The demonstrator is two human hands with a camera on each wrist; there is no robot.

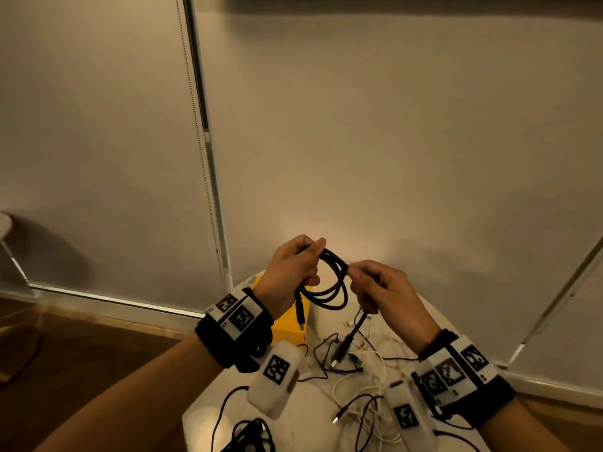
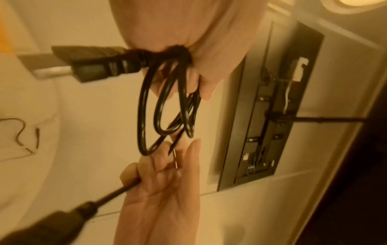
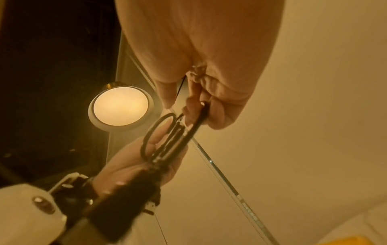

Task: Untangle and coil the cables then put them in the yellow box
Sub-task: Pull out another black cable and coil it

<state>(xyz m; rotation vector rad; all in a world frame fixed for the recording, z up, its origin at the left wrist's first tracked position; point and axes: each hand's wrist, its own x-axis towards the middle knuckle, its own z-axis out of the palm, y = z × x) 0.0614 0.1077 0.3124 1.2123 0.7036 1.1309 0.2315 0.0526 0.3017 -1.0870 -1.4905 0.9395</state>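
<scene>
Coiling the black cable (image 1: 326, 288): your left hand (image 1: 290, 272) grips the loops, your right hand (image 1: 381, 291) apparently pinches the tail; wrap it next.

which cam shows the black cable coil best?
Head view: the whole black cable coil shows between left hand and right hand, both plugs dangling. Left wrist shows the loops close but blurred; right wrist shows them small and dim.

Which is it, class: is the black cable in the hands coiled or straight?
Coiled, mostly. The black cable hangs in several loops from the left hand; the right hand pinches its free end, not yet wound in.
</scene>
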